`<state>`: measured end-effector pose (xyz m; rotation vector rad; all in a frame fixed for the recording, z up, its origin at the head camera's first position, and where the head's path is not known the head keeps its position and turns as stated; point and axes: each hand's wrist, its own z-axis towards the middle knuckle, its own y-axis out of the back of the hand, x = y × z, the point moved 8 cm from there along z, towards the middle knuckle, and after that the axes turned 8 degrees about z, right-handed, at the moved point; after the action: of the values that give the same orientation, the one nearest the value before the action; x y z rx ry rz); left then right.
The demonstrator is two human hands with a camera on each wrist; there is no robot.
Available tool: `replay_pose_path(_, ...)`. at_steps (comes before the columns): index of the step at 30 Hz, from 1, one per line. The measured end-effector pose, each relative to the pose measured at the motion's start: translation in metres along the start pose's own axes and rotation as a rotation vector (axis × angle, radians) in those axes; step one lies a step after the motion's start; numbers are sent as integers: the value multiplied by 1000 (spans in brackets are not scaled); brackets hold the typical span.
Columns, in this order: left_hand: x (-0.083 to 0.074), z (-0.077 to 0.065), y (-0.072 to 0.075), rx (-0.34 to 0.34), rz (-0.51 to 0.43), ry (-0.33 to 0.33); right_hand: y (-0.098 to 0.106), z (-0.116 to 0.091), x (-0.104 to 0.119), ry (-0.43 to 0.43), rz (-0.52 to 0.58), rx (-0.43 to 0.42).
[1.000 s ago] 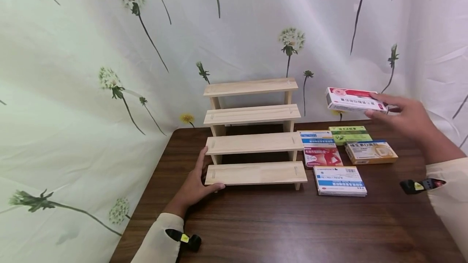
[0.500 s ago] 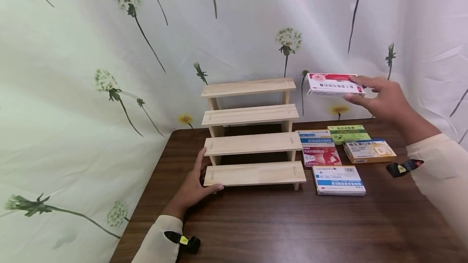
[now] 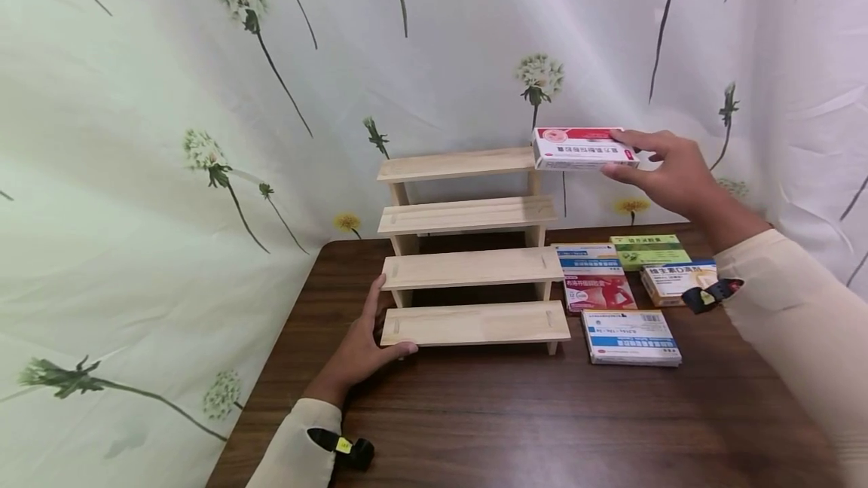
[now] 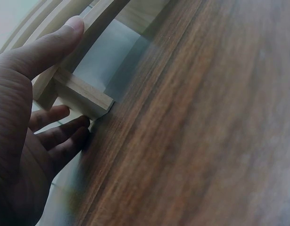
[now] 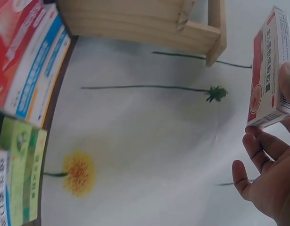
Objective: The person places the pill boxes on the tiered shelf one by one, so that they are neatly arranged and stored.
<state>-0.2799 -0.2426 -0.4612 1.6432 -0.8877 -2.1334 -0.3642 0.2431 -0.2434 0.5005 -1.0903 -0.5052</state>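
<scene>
Red-white box (image 3: 583, 150) juts leftward from right fingers (image 3: 640, 141) pinching its end; left fingers (image 3: 371, 301) spread at wooden rack (image 3: 468, 269).

Stand (image 5: 140, 28) cropped in wrist views

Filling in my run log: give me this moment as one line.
right hand: holds red-white box, raised | left hand: at wooden rack | other boxes: on table

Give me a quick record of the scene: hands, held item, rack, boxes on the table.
Left hand: at the rack's left end
Right hand: holding a red-and-white box
Held box: in the air, near the top shelf's right end
Rack: wooden, four stepped shelves
On table, right of rack: green box, pink box, orange-and-white box, two blue-and-white boxes
</scene>
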Motion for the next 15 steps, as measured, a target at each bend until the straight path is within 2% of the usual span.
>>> replay_pose_path(7, 0, 4, -2, 7, -9, -9, -14, 8, 16, 37, 13, -11)
replay_pose_path(15, 1, 1, -1, 2, -8, -8, -42, 21, 35, 89, 27, -19)
